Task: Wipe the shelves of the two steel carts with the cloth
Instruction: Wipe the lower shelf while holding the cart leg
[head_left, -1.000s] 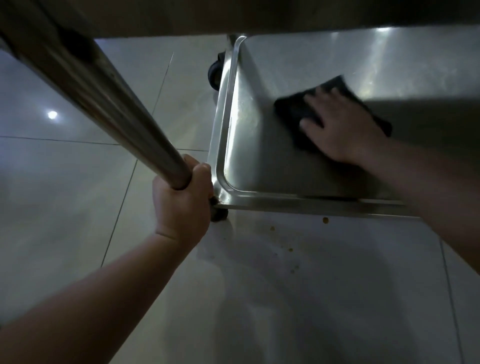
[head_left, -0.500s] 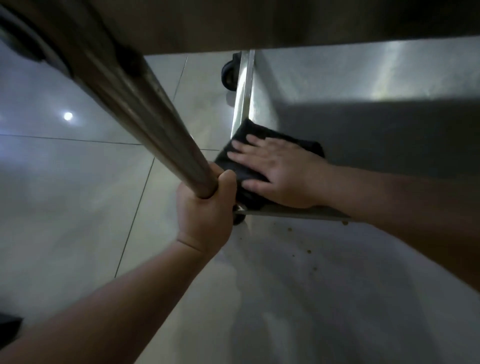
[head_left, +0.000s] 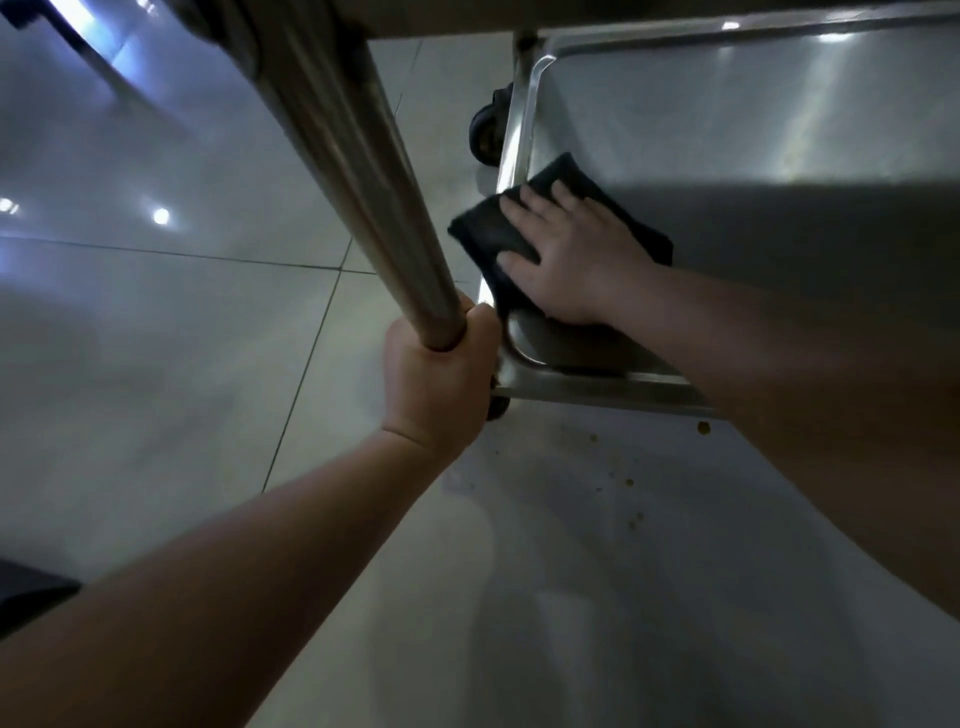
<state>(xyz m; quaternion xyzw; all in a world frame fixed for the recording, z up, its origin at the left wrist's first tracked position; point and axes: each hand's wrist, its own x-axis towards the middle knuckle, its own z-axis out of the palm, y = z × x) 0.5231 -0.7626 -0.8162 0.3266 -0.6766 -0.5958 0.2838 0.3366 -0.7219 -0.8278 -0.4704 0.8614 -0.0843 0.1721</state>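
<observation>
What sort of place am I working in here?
Probably a commercial kitchen or a similar service area, though little shows: a steel cart on castor wheels, large glossy floor tiles, and small food-like specks on the floor.

Cloth (head_left: 488, 228) on shelf (head_left: 727, 130), left edge

Left forearm rising from the lower left of the frame to a left hand (head_left: 439, 379) at centre, fingers curled in a closed grip, and right forearm entering from the right edge, its right hand (head_left: 569, 262) palm-down with fingers extended flat, upper centre.
</observation>
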